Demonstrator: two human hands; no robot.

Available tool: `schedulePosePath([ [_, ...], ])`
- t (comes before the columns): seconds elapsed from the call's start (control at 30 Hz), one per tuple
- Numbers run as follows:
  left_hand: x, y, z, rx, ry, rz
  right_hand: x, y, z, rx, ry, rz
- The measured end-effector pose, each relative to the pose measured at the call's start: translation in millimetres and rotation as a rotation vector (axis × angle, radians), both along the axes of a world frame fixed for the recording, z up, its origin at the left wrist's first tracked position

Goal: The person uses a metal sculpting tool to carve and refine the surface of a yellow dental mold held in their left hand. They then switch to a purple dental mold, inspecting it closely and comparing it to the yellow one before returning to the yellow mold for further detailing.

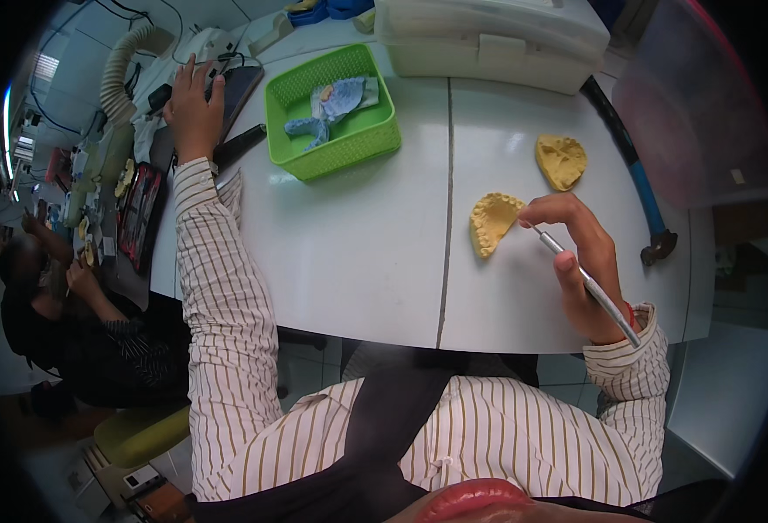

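My right hand (586, 261) holds a slim silver dental hand instrument (595, 292). Its handle slants back over the wrist and its tip is near my fingertips. Those fingertips reach the right edge of a yellow plaster dental cast (488, 225), a horseshoe row of teeth lying on the table; from here I cannot tell whether they touch it. Just beyond lies a second yellow cast (562, 162). My left hand (195, 112) is stretched to the far left with fingers apart, over a dark flat item (240, 94) beside the green basket.
A green plastic basket (331, 161) contains blue and white crumpled pieces. Behind stands a translucent lidded box (497, 52). A hammer (641, 187) with a black and blue handle lies at the right. Leftward are a tool case (142, 213), a ribbed hose (122, 78) and another person (78, 305) working.
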State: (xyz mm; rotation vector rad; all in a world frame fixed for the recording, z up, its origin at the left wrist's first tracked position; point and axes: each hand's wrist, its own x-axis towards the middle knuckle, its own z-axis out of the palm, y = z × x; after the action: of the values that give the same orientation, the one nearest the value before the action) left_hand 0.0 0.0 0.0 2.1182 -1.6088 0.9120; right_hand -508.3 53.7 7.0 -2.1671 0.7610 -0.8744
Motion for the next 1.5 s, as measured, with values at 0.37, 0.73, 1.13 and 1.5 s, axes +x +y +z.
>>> schedulePosePath([
  [0.37, -264.4, 64.0, 49.4, 0.233, 0.345, -1.045, 1.1, -0.9, -3.0, -0.054, -0.175, -0.17],
  [0.73, -298.5, 62.4, 0.7, 0.707, 0.554, -1.033, 2.9, -13.9, 4.7, -0.002, -0.399, -0.223],
  [1.13, -288.2, 73.4, 16.2, 0.493, 1.305, -1.168, 15.4, -29.3, 16.3, 0.496, -0.777, -0.045],
  [1.5, -288.1, 87.8, 16.6, 0.565, 1.434, -1.299, 9.9, -11.2, 18.4, 0.184, -0.646, 0.058],
])
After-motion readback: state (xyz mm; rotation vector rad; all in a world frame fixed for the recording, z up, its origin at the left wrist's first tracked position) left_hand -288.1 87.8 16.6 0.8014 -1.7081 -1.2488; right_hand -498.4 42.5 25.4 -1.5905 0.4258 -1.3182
